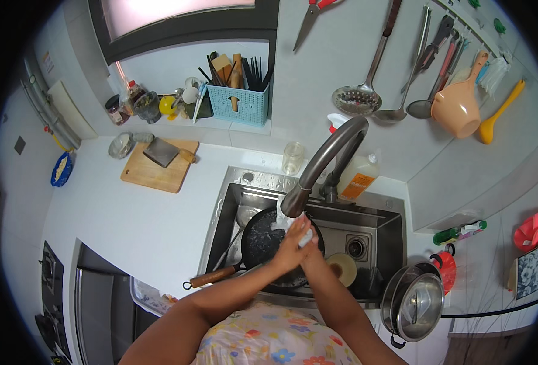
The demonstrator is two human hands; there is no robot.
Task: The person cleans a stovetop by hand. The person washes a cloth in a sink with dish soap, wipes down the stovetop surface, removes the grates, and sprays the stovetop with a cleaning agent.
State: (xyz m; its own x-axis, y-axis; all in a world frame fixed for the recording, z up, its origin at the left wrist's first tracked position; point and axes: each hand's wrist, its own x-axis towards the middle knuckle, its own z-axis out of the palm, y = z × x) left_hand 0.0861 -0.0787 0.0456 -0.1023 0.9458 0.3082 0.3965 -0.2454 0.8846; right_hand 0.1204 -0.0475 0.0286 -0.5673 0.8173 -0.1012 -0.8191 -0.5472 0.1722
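Note:
Both hands are together under the head of a metal faucet (326,157), over a black frying pan (261,242) lying in the steel sink (399,237). A white cloth (281,221) is bunched in and around the hands. My left hand (292,244) lies across it from the left side. My right hand (312,252) is pressed against the left one, and its fingers are partly hidden. The pan holds water, and its wooden handle (219,276) rests over the sink's front left rim. A yellowish round dish (343,269) sits right of the pan.
A cutting board (159,175) with a cleaver (161,152) lies on the left counter. Behind the sink are a glass jar (292,158) and a plastic bottle (360,175). Steel pots (419,308) stand at the right front edge. Ladles and a peach dipper (458,109) hang above.

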